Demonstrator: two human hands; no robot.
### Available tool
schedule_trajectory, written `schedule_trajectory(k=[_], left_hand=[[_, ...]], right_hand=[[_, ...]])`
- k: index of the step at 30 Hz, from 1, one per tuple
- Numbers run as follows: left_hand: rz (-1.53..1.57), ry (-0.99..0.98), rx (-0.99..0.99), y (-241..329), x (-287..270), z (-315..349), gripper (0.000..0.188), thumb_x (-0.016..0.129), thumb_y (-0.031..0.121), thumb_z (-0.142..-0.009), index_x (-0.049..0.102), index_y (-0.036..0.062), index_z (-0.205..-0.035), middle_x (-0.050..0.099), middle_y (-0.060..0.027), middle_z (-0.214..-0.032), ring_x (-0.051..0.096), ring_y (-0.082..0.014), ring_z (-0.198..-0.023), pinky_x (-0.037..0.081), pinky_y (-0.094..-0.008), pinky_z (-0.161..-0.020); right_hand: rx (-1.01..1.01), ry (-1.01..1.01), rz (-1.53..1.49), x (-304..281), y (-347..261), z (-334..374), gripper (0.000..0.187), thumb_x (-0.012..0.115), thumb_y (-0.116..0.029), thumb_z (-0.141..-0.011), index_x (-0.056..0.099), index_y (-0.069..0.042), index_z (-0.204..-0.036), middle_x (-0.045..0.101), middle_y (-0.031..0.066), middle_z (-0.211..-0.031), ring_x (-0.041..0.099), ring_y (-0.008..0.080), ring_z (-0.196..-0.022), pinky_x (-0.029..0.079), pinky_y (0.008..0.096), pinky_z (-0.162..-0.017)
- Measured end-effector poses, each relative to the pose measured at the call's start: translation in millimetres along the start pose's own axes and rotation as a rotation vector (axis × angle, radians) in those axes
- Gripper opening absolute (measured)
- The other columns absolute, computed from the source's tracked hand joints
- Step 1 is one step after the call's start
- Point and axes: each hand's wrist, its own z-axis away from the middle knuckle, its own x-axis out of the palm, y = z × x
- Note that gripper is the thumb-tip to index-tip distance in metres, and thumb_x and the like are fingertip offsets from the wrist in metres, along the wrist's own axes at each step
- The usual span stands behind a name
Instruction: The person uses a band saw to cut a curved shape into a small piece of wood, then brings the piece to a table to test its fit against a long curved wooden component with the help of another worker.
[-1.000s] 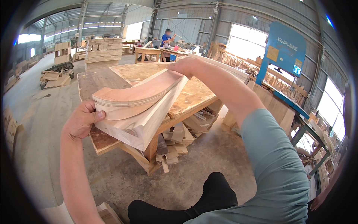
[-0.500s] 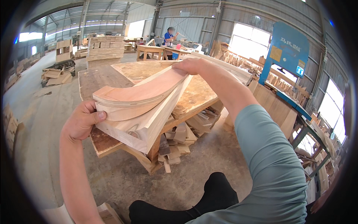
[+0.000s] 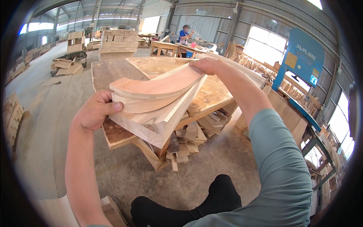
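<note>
A curved wooden piece [image 3: 151,87], with a reddish thin top over a paler layered edge, rests on a thick pale wooden board [image 3: 145,126]. My left hand [image 3: 97,109] is closed on the near left end of the curved piece, thumb pressed on its edge; its other fingers are partly hidden behind. At the far end, my right hand [image 3: 206,66] is closed over the piece's narrow tip, fingertips on its top. The board lies tilted across the corner of a worn wooden workbench [image 3: 211,92] and shows a knot near its close end.
Wood offcuts [image 3: 187,142] are piled under the bench. A blue bandsaw [image 3: 302,56] stands at the right. Stacked timber [image 3: 119,41] and a scrap heap [image 3: 68,66] lie at the far left. A person in blue [image 3: 184,36] works at a distant table.
The whole scene has shifted slightly right in view as the camera turned. Both hands keep their hold on the curved piece, which stays on the board.
</note>
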Motion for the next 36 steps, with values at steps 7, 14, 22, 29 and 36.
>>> schedule_trajectory(k=[7, 14, 22, 29, 36], left_hand=[[-0.026, 0.053, -0.024, 2, 4, 1, 0.033, 0.078, 0.012, -0.087, 0.069, -0.0021, -0.115, 0.073, -0.0084, -0.11, 0.067, -0.0142, -0.098, 0.052, -0.0318, -0.092], [-0.016, 0.026, 0.004, -3, 0, -2, 0.033, 0.077, 0.012, -0.087, 0.069, -0.0026, -0.116, 0.073, -0.0077, -0.109, 0.067, -0.0135, -0.097, 0.052, -0.0309, -0.091], [-0.086, 0.061, -0.016, 6, 2, 7, 0.031, 0.077, 0.011, -0.086, 0.071, -0.002, -0.114, 0.074, -0.0073, -0.108, 0.067, -0.0121, -0.095, 0.052, -0.0295, -0.089], [-0.045, 0.069, -0.007, -2, 7, -2, 0.029, 0.076, 0.008, -0.085, 0.071, -0.0025, -0.112, 0.074, -0.0069, -0.106, 0.067, -0.0117, -0.093, 0.052, -0.0297, -0.088], [-0.121, 0.098, -0.023, 15, 7, 12, 0.027, 0.076, 0.008, -0.086, 0.07, -0.0029, -0.111, 0.073, -0.0066, -0.105, 0.066, -0.0119, -0.093, 0.052, -0.0293, -0.089]], right_hand=[[-0.012, 0.017, 0.002, 8, 5, -6, 0.068, 0.055, 0.005, -0.089, 0.04, -0.019, -0.151, 0.061, 0.017, -0.133, 0.059, 0.0369, -0.122, 0.048, 0.0461, -0.104], [-0.023, 0.042, -0.034, 14, 11, -6, 0.061, 0.052, 0.0, -0.097, 0.04, -0.023, -0.152, 0.062, 0.014, -0.132, 0.059, 0.0351, -0.124, 0.05, 0.0456, -0.102], [0.076, -0.034, 0.006, -1, -13, 0, 0.072, 0.057, 0.003, -0.093, 0.035, -0.026, -0.155, 0.058, 0.0138, -0.138, 0.056, 0.0351, -0.129, 0.046, 0.0474, -0.107], [0.124, -0.013, -0.075, -62, -13, 26, 0.079, 0.048, 0.019, -0.081, 0.042, -0.016, -0.152, 0.054, 0.0159, -0.146, 0.053, 0.0334, -0.133, 0.044, 0.0442, -0.112], [-0.302, 0.302, -0.702, -120, -102, 39, 0.056, 0.069, -0.029, -0.091, 0.057, -0.01, -0.142, 0.06, 0.0097, -0.143, 0.057, 0.0254, -0.13, 0.043, 0.0418, -0.112]])
